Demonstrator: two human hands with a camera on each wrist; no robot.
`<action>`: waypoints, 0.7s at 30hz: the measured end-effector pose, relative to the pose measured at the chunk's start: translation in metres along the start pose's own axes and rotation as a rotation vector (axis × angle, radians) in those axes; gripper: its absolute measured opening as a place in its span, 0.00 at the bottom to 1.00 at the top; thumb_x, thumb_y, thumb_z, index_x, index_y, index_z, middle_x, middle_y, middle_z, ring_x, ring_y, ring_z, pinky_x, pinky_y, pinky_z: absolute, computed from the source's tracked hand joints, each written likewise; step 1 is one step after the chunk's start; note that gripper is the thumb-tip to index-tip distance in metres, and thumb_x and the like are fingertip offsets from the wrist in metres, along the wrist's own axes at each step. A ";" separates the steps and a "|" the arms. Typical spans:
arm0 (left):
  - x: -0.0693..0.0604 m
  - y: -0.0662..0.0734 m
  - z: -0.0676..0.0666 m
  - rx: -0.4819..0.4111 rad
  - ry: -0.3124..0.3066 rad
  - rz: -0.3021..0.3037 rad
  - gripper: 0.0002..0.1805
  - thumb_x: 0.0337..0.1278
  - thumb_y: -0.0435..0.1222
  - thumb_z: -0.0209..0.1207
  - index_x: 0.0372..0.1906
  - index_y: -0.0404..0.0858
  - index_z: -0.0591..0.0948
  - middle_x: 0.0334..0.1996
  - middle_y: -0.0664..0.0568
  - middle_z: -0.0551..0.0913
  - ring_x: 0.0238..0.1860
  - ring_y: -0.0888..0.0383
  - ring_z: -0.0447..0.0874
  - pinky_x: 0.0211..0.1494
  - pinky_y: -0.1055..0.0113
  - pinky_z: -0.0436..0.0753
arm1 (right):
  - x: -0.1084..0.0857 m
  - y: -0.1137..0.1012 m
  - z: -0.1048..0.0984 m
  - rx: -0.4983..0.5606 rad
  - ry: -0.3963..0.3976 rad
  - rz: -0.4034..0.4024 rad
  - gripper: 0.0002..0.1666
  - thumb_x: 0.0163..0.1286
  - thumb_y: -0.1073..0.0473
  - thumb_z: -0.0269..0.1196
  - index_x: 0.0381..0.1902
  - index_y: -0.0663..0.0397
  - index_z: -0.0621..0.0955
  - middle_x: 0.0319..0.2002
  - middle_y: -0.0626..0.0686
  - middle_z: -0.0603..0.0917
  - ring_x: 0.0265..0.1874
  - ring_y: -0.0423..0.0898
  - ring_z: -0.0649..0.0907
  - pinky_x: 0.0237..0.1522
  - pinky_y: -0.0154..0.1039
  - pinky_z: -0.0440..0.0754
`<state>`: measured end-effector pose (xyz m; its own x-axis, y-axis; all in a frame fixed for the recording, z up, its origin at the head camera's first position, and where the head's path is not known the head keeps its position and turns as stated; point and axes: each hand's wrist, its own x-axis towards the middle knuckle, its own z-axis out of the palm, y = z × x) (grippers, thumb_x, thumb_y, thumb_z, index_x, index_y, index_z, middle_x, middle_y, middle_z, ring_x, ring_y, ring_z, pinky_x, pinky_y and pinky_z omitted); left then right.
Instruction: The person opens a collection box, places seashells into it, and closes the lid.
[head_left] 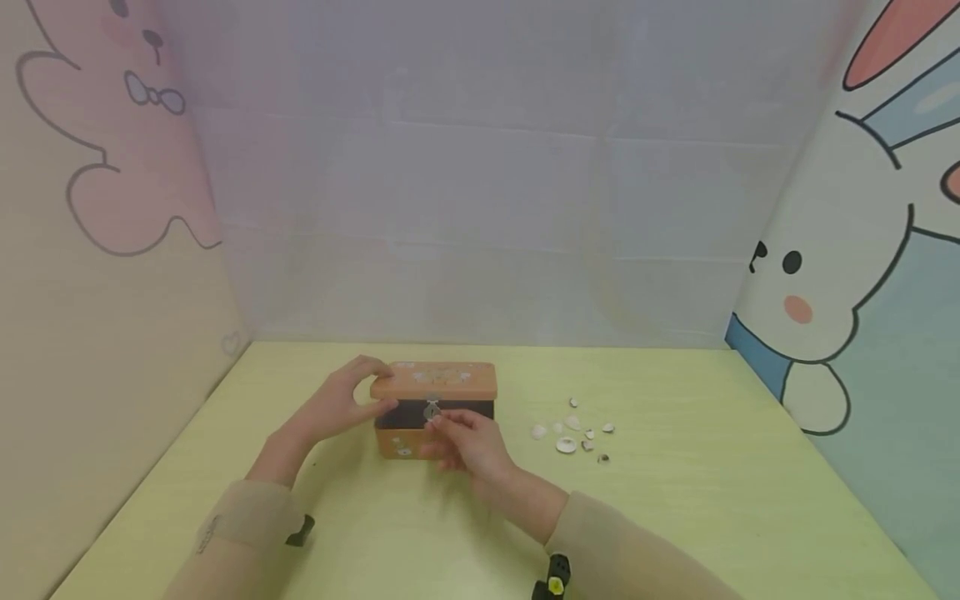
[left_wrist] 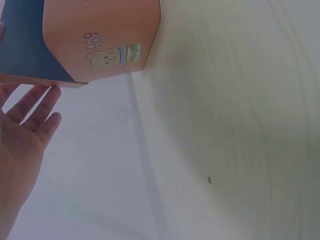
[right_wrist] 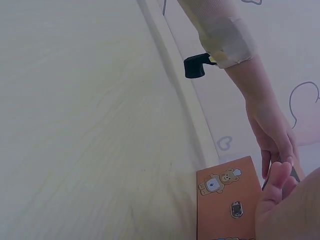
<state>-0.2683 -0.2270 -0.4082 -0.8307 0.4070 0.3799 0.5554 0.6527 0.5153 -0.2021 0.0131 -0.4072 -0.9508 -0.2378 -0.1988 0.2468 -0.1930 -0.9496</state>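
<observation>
a small orange rectangular metal box (head_left: 405, 445) with printed bears sits on the pale yellow-green table (head_left: 690, 500), its hinged orange lid (head_left: 438, 380) raised over a dark interior. at the box's left end, the left hand (head_left: 337, 407) holds the lid, thumb and fingers spread around its edge. before the box's front, the right hand (head_left: 478, 446) pinches the silver metal clasp (head_left: 432, 411) between closed fingertips. small pale seashells (head_left: 566, 446) lie scattered right of the box.

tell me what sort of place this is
Probably a screened-off tabletop booth, perhaps for recording: a pale yellow table, a plain backdrop behind it, and a side panel printed with a cartoon rabbit.
</observation>
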 end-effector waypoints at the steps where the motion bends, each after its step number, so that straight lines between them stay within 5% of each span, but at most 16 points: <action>1: 0.000 0.000 0.000 -0.007 0.007 -0.001 0.25 0.49 0.51 0.66 0.50 0.44 0.77 0.51 0.52 0.77 0.57 0.49 0.73 0.62 0.48 0.71 | 0.000 -0.001 0.000 0.002 -0.002 0.000 0.20 0.67 0.56 0.61 0.52 0.63 0.76 0.40 0.52 0.86 0.28 0.41 0.87 0.21 0.28 0.78; 21: 0.010 -0.005 0.004 -0.091 0.098 -0.071 0.20 0.56 0.47 0.63 0.50 0.42 0.76 0.51 0.49 0.78 0.54 0.47 0.74 0.57 0.44 0.72 | -0.006 -0.015 -0.022 -0.020 -0.109 -0.021 0.23 0.68 0.60 0.59 0.56 0.70 0.73 0.50 0.64 0.81 0.34 0.43 0.86 0.30 0.31 0.83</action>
<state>-0.2797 -0.2239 -0.4103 -0.8629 0.2941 0.4109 0.4999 0.6151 0.6097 -0.2047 0.0386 -0.3968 -0.9292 -0.3365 -0.1526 0.2226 -0.1803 -0.9581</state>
